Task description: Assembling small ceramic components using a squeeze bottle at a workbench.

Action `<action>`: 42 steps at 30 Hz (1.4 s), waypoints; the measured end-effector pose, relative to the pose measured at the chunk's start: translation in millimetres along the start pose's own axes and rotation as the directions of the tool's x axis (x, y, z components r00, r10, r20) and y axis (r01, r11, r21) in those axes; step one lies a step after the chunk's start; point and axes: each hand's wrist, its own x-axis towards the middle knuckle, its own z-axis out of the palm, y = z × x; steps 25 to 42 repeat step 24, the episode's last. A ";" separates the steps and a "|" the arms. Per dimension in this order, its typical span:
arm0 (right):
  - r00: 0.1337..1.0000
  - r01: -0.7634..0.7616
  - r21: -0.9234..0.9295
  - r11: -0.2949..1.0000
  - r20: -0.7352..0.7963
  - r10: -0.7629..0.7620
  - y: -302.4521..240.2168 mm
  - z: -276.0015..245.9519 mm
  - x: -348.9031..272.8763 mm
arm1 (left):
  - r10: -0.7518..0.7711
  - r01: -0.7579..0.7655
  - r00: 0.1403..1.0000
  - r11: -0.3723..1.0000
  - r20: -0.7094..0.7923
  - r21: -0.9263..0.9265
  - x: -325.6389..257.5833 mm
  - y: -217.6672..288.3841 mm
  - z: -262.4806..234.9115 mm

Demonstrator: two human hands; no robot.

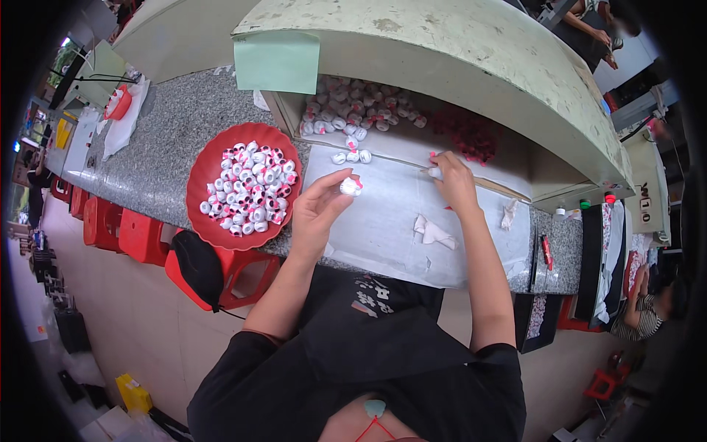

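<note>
Between the thumb and fingertips of my left hand [318, 214] is a small rounded white piece with pink parts [351, 186]. My right hand [458, 184] pinches another small white piece [435, 173] over the paper-covered worktop, with a bit of pink showing at its fingertips. A few loose white-and-pink pieces [352, 156] lie between the hands, by the front of a shelf opening. Left of my left hand stands a red scalloped bowl [197, 166] full of similar pieces [247, 188] in white, pink and black.
Inside the low shelf sit a heap of white pieces [353, 103] and a pile of dark pink pieces [475, 140]. Crumpled white tissue [434, 233] lies on the paper sheet [383, 250]. A red marker [547, 252] is at the right. Red stools [143, 236] stand below the counter.
</note>
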 end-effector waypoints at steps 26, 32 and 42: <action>0.879 -0.131 0.989 -0.069 0.148 0.453 -127.7 -71.8 -68.1 | 0.122 -0.214 0.908 0.958 0.400 0.192 -12.2 -12.1 55.4; 0.879 -0.131 0.989 -0.069 0.148 0.453 -127.7 -71.8 -68.1 | 0.122 -0.214 0.908 0.958 0.400 0.192 -12.2 -12.1 55.4; 0.879 -0.131 0.989 -0.069 0.148 0.453 -127.7 -71.8 -68.1 | 0.122 -0.214 0.908 0.958 0.400 0.192 -12.2 -12.1 55.4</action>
